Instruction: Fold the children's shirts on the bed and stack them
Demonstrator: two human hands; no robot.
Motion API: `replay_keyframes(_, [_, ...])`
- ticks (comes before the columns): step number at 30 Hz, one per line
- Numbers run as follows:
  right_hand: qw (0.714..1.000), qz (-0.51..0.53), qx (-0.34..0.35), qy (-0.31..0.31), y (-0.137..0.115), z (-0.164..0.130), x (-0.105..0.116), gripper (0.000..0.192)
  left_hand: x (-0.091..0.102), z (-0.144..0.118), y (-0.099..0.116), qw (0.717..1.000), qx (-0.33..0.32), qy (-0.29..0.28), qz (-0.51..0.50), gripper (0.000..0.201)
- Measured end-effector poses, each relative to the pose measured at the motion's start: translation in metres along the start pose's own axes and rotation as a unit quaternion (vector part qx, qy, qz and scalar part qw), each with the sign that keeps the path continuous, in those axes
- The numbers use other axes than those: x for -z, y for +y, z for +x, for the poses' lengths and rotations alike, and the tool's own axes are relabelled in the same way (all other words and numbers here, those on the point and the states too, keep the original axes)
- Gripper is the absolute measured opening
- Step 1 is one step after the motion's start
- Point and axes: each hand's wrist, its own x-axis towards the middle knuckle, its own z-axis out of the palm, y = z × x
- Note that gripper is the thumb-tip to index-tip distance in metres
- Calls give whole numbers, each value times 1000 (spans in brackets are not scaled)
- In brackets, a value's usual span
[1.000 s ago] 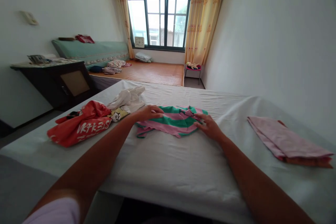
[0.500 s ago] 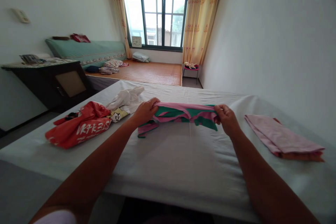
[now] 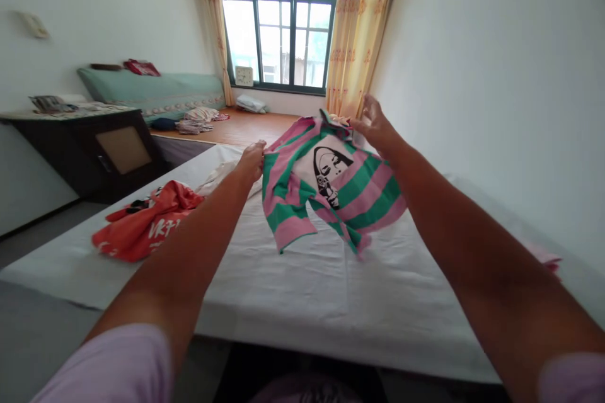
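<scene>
I'm looking into a home bedroom: a bed point(image 3: 293, 277) under a white sheet, loose clothes point(image 3: 146, 227) lying on it, a low platform bed point(image 3: 246, 129) by the window point(image 3: 278, 38), yellow curtains point(image 3: 354, 31), and a dark cabinet point(image 3: 94, 151) along the wall.

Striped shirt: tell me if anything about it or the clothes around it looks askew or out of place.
The striped shirt hangs crooked and crumpled between the left hand and right hand, its printed panel tilted. The red garment lies bunched on the sheet.

white lettering on red garment point(image 3: 146, 231), partly hidden, not legible.
</scene>
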Motion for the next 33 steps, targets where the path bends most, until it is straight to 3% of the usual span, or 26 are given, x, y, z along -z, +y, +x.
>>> replay_keyframes(1, [999, -25, -1, -27, 4, -10, -5, 64, 17, 2, -8, 999, 21, 28, 16, 22])
replay_keyframes(3, [995, -66, -17, -76, 9, -42, -9, 50, 53, -5, -25, 997, 20, 34, 62, 24])
replay_keyframes(5, [983, -93, -54, -150, 9, -86, -11, 36, 82, -17, -41, 990, 29, -34, 136, 34])
replay_keyframes(7, [958, -121, -93, -241, 5, -132, -17, 30, 101, -29, -53, 960, 43, -134, 241, 48])
replay_keyframes(9, [922, -144, -116, -339, -4, -175, -29, 32, 109, -35, -62, 904, 31, -214, 370, 61])
replay_keyframes(11, [893, -190, -96, -397, -16, -210, -43, 37, 108, -37, -70, 831, -22, -246, 499, 66])
replay_keyframes(14, [870, -287, -51, -397, -32, -240, -62, 50, 102, -37, -82, 731, -99, -218, 640, 63])
replay_keyframes(16, [859, -324, -46, -393, -35, -246, -66, 41, 98, -37, -86, 695, -120, -190, 683, 60])
replay_keyframes(18, [857, -335, -60, -388, -29, -241, -63, 37, 96, -36, -88, 688, -117, -191, 691, 54])
replay_keyframes(21, [876, -303, -86, -366, -9, -223, -49, 38, 97, -35, -89, 704, -93, -205, 674, 47])
replay_keyframes(24, [912, -257, -104, -302, 20, -208, -37, 30, 99, -39, -95, 722, -118, -123, 671, 42])
replay_keyframes(27, [936, -252, -138, -205, 46, -208, -39, 24, 103, -44, -106, 709, -176, -42, 682, 40])
replay_keyframes(30, [948, -240, -137, -160, 61, -220, -48, 23, 106, -44, -114, 702, -200, -61, 680, 42])
replay_keyframes(33, [957, -211, -102, -170, 63, -228, -54, 24, 110, -40, -115, 719, -198, -69, 662, 42])
